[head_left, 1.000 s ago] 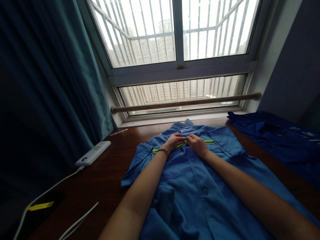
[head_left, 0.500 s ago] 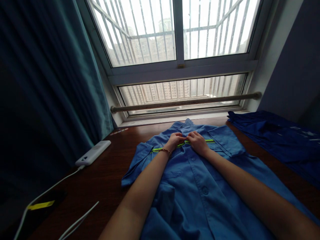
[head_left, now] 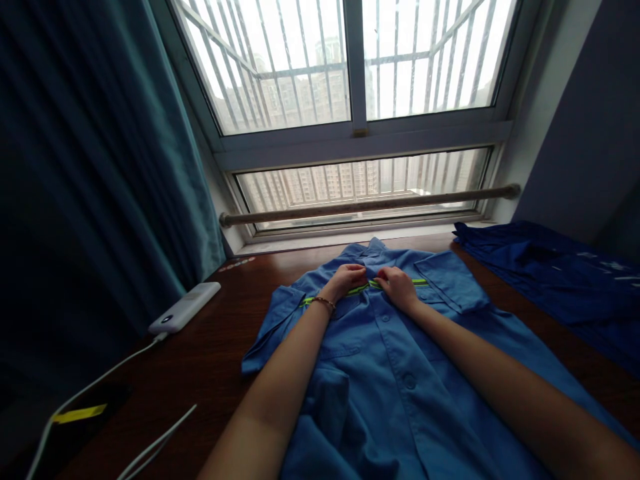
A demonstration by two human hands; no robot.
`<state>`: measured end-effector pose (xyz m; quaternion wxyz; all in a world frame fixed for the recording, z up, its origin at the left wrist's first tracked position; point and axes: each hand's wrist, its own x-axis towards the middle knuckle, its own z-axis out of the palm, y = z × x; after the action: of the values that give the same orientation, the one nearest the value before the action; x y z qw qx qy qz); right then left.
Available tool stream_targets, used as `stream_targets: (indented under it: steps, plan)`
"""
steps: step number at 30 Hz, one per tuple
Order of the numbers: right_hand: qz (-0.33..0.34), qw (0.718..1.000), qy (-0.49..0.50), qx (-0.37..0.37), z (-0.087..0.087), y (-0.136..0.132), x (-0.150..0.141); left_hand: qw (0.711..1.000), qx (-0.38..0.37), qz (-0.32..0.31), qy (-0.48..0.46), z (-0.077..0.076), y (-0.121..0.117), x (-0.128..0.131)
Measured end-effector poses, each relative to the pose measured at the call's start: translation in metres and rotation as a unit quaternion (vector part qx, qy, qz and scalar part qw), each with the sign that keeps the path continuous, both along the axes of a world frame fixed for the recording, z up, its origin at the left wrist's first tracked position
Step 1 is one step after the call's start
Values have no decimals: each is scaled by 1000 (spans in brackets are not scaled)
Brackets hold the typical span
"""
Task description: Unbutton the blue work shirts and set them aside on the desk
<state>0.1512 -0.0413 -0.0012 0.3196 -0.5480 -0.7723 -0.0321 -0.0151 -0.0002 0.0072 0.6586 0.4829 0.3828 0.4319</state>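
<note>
A blue button-up shirt (head_left: pixel 370 373) lies spread on the table, its collar toward the window. A yellow-green stripe (head_left: pixel 421 282) crosses its chest, and buttons run down the front placket. My left hand (head_left: pixel 346 279), with a bracelet at the wrist, pinches the shirt front just left of the placket, at the stripe. On the other side of the placket, my right hand (head_left: pixel 395 283) has its fingers curled onto the cloth by the stripe. A small gap separates the two hands. The fingertips partly hide the cloth they grip.
Dark blue folded cloth (head_left: pixel 550 280) lies at the right on the brown table (head_left: pixel 215 360). A white power bank (head_left: pixel 185 308) with a cable sits at the left, near the curtain (head_left: pixel 165 167). A barred window (head_left: pixel 360 140) and a rail stand beyond.
My hands were nearly touching at the placket; now they are slightly apart, the left a little further left. The shirt lies almost as before.
</note>
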Motion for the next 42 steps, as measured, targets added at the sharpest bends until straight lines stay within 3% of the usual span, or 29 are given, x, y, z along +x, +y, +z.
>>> stream_targets:
  steps: [3,7,13,19,26,29,34,39,42]
  plan:
    - [-15,999,12,-29,0,0,1,999,11,-39,27,1,0,-7]
    - [-6,1000,1,-29,1,0,1,984,114,-25,136,-3,1,-5]
    - [-11,1000,-9,-24,-1,-4,-5,924,273,-49,265,-4,2,6]
    - [-54,997,27,-54,-2,-5,-12,861,361,42,356,-9,-2,16]
    - [-71,994,36,-72,0,-5,-13,792,444,26,419,-5,-8,17]
    - [-78,993,52,-69,0,-5,-13,790,442,27,425,-2,-11,19]
    - [-61,983,166,-45,0,2,-6,810,413,34,415,3,-10,18]
    - [-96,966,240,-14,5,13,8,839,340,136,403,10,-3,5]
    - [-103,948,302,11,11,15,12,846,300,156,412,17,-7,2]
